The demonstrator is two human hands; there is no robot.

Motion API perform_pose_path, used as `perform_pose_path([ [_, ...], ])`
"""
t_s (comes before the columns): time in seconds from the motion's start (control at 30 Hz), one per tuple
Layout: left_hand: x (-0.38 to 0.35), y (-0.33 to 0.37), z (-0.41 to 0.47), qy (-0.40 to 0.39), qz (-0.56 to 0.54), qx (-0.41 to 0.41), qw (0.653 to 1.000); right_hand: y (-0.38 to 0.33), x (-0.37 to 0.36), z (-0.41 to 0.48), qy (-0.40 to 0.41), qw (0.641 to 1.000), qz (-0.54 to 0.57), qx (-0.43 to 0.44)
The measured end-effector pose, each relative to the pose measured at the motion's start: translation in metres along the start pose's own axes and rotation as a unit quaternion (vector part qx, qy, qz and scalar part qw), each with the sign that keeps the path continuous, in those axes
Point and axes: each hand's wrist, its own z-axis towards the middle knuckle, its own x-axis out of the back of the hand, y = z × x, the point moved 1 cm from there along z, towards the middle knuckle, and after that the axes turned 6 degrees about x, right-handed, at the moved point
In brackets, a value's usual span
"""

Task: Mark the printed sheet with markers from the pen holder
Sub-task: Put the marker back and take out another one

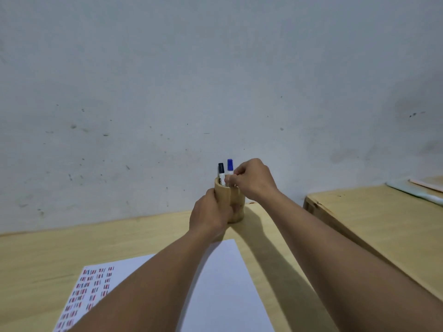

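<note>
A round wooden pen holder stands at the far edge of the table, close to the wall. My left hand wraps around its left side. A black-capped marker and a blue-capped marker stick up out of it. My right hand is over the holder's rim, fingers pinched on the white barrel of the blue-capped marker. The printed sheet lies near me under both forearms; rows of small red and blue marks show on its left part.
The light wooden table runs left and toward me. A second, slightly higher wooden surface stands to the right with flat white items at its far corner. A stained wall rises directly behind the holder.
</note>
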Motion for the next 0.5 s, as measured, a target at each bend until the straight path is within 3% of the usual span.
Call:
perform_pose_path([
  [0.23,-0.003,-0.01,0.009,-0.008,0.004,-0.008,1.0,0.013,0.001,-0.002,0.123,0.991,0.048,-0.037],
  [0.37,-0.005,-0.013,0.014,0.001,0.012,-0.022,1.0,0.019,-0.005,0.004,0.077,0.992,0.043,-0.093],
  [0.5,-0.006,-0.014,0.016,0.002,0.01,-0.024,1.0,0.021,-0.01,0.009,0.059,0.993,0.044,-0.092],
])
